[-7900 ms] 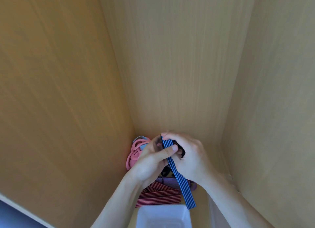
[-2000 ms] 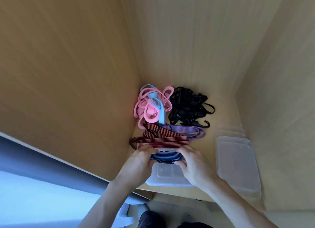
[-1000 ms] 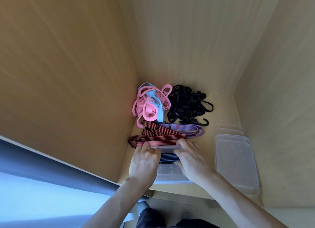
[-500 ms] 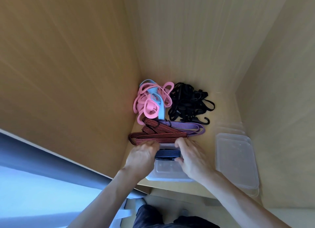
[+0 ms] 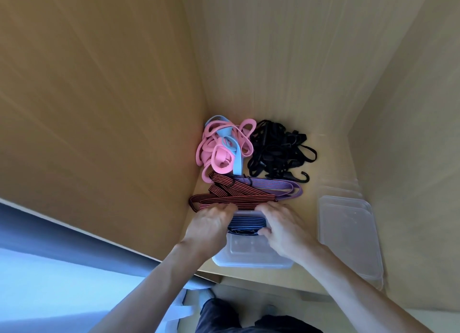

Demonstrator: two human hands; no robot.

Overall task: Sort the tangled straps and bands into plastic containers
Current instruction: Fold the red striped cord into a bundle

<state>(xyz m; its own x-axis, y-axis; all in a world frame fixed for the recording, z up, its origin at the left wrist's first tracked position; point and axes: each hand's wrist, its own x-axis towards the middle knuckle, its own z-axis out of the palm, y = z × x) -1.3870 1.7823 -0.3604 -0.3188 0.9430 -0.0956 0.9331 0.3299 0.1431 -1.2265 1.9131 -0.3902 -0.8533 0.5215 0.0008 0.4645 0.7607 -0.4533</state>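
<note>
Hands are pressed against the two ends of a folded blue striped strap (image 5: 246,225), which sits at the far end of a clear plastic container (image 5: 251,255). The left hand (image 5: 207,229) is set against the strap's left end with its fingers curled down, and the right hand (image 5: 282,229) is set against the right end, thumb tucked under the bundle's near edge. The strap is thus clamped between the two hands, with both closed on it. The container is placed near the front edge of a wooden shelf (image 5: 331,158), enclosed by side and back panels.

Just beyond the container, touching its far rim, a red and black striped strap (image 5: 231,195) is laid in loose folds, and a purple striped strap (image 5: 278,187) is laid against it to the right. Farther back, in the left corner, a tangle of pink bands (image 5: 219,155) is seen with a light blue band (image 5: 235,148) threaded through it. Beside that, to the right, a heap of black straps (image 5: 278,150) with hooked ends is piled. To the right of the container, apart from it, a stack of clear plastic lids (image 5: 348,233) is laid flat on the shelf.
</note>
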